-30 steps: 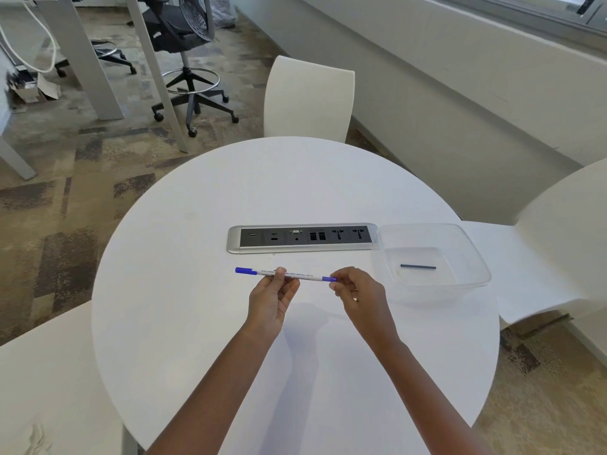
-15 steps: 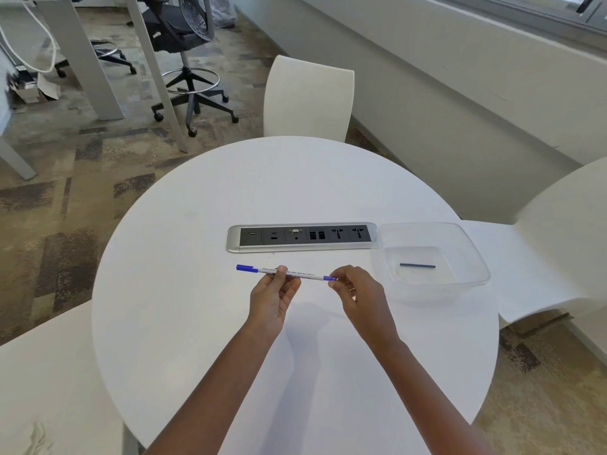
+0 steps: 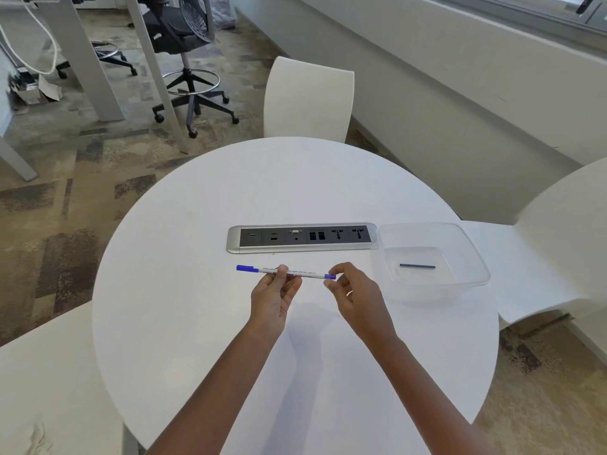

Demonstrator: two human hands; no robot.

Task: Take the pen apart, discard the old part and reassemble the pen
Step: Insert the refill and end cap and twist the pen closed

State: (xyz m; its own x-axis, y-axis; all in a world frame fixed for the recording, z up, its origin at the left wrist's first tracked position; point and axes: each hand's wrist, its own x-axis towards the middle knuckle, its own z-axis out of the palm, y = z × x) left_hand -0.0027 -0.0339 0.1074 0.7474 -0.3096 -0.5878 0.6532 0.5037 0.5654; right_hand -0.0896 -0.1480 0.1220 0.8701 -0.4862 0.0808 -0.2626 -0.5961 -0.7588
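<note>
A white pen (image 3: 307, 273) with a blue cap on its left end and a blue plug on its right end is held level above the round white table (image 3: 197, 290). My left hand (image 3: 274, 298) pinches the barrel near its middle between thumb and fingers. My right hand (image 3: 353, 292) pinches the blue right end with its fingertips. A thin dark refill (image 3: 417, 266) lies on the bottom of the clear plastic tub (image 3: 476, 257) to the right of my hands.
A silver socket strip (image 3: 235, 241) is set into the table just beyond the pen. White chairs stand at the far side (image 3: 308, 96), the right (image 3: 558, 231) and the near left (image 3: 39, 372). A black office chair (image 3: 184, 44) stands on the carpet farther back.
Both hands and the pen stay almost where they were; my right fingertips have shifted slightly on the pen's blue end.
</note>
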